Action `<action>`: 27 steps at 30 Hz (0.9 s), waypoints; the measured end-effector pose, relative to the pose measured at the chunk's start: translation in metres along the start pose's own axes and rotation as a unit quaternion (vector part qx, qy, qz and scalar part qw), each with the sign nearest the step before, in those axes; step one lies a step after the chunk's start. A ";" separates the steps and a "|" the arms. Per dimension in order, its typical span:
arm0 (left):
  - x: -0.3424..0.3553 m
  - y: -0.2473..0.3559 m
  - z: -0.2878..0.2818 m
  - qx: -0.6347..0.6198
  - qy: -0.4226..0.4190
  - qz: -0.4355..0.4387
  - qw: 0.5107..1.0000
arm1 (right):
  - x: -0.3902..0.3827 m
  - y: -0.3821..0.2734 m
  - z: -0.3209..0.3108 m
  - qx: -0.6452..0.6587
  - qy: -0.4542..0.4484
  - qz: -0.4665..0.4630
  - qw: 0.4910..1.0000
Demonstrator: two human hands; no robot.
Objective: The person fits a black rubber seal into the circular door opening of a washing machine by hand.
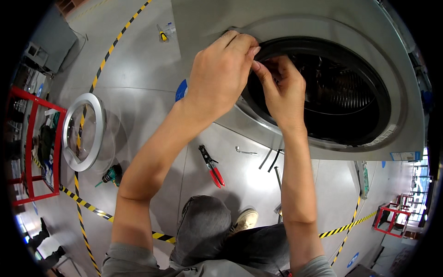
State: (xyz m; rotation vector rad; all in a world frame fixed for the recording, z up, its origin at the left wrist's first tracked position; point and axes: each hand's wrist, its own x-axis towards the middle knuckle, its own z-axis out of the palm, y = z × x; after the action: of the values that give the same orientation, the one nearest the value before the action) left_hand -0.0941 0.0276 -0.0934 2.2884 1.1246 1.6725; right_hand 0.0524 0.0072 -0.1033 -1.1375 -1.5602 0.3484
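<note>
A grey washing machine front fills the upper right, with its round opening exposed. A black rubber door gasket rings the opening, and the ribbed metal drum shows inside. At the gasket's upper left edge, my left hand has its fingers curled and pinches the rubber from outside. Close beside it, my right hand reaches into the opening, thumb on the rim and fingers bent behind it. The fingers partly hide that stretch of gasket.
On the floor lie red-handled pliers, a bent wrench, a green drill and a yellow screwdriver. The round silver-rimmed washer door is at left, near a red metal frame. Black-and-yellow tape marks the floor.
</note>
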 end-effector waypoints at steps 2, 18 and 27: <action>-0.002 -0.005 -0.001 -0.010 0.004 0.002 1.000 | 0.001 -0.007 0.001 -0.059 -0.004 0.012 0.998; 0.016 -0.024 -0.012 0.041 -0.090 0.112 0.989 | 0.011 -0.012 -0.014 -0.168 -0.058 -0.015 0.984; 0.007 -0.009 -0.003 0.089 -0.047 0.058 0.993 | 0.013 0.019 -0.006 -0.019 -0.022 -0.021 0.999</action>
State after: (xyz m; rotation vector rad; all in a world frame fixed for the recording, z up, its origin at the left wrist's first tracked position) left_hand -0.1001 0.0378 -0.0911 2.5578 1.1878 1.5396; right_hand 0.0682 0.0253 -0.1074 -1.1305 -1.6328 0.3188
